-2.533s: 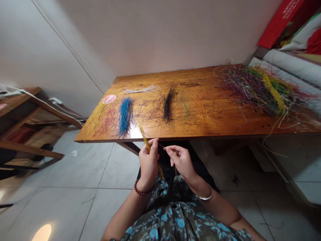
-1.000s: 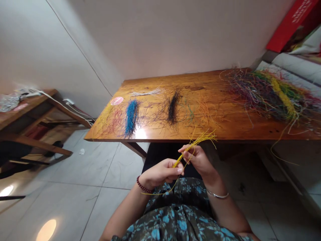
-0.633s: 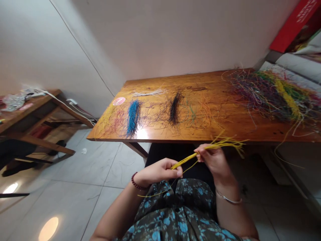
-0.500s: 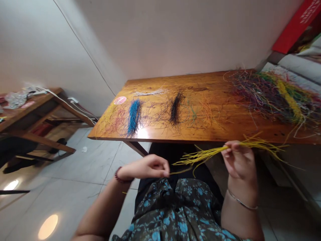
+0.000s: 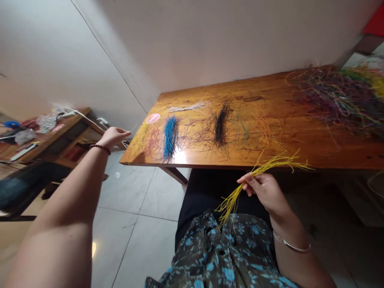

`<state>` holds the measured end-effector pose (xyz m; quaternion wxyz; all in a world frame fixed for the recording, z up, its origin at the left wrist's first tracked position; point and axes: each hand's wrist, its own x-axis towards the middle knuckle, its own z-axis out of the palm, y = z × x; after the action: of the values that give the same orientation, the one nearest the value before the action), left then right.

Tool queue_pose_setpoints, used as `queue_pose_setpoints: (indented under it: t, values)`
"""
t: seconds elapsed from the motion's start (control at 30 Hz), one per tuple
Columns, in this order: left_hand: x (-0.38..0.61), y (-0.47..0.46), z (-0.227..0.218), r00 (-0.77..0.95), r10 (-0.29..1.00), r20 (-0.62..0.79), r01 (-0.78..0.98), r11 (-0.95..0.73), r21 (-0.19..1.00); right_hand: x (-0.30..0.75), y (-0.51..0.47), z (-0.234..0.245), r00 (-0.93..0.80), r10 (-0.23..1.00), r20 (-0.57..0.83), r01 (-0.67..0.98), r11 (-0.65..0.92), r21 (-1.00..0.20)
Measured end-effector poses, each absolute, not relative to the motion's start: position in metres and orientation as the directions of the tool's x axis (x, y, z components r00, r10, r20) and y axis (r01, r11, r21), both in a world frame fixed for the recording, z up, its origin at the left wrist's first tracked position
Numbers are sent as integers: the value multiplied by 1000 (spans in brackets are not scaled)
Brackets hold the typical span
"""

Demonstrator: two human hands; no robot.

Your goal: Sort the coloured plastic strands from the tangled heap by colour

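Observation:
My right hand [image 5: 264,190] is closed on a bundle of yellow strands [image 5: 271,163] below the front edge of the wooden table [image 5: 300,138]; the bundle's ends fan out to the right and down toward my lap. My left hand [image 5: 114,135] is stretched out to the table's left corner, fingers drawn together, right beside a thin pile of yellow strands [image 5: 139,138]. Whether it holds a strand is too fine to see. On the table lie sorted piles: reddish strands [image 5: 153,140], blue [image 5: 170,136], black [image 5: 220,128], white [image 5: 189,107], green [image 5: 244,130] and orange [image 5: 264,126].
A big tangle of mixed-colour strands [image 5: 339,96] covers the table's right end. A pink disc [image 5: 153,118] lies near the left corner. A low wooden side table [image 5: 45,132] with cables and clutter stands at the left. The floor [image 5: 135,200] is tiled.
My hands have parted. The left arm has swung out from my lap to the table's left corner. The right hand keeps the yellow bundle, now lower and nearer my lap. My head has turned left.

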<state>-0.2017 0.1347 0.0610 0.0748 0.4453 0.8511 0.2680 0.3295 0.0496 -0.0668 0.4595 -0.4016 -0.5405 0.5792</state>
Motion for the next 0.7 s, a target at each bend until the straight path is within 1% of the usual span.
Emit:
queue_pose_setpoints:
  t: [0.07, 0.13, 0.23, 0.33, 0.43, 0.57, 0.7]
  values:
    - [-212, 156, 55, -595, 804, 7, 727, 535, 430, 324, 50, -67, -266, 964, 19, -58, 4, -998]
    - [-218, 175, 48, -593, 804, -51, 735, 566, 374, 322, 50, -69, -258, 966, 2, -25, -5, -1000]
    - [-221, 196, 38, -578, 811, -93, 751, 573, 329, 321, 51, -71, -228, 973, -22, -1, -23, -1000]
    - [-220, 205, 31, -570, 817, -91, 761, 566, 319, 321, 51, -73, -201, 979, -39, 15, -36, -999]
    - [-218, 205, 32, -557, 830, -33, 774, 533, 343, 320, 52, -74, -190, 981, -44, 25, -40, -999]
    - [-200, 201, 39, -530, 838, 132, 802, 444, 398, 316, 54, -76, -193, 980, -57, 35, -51, -998]
    - [-128, 179, 42, -430, 855, 290, 853, 280, 439, 306, 57, -81, -208, 976, -65, 37, -59, -998]
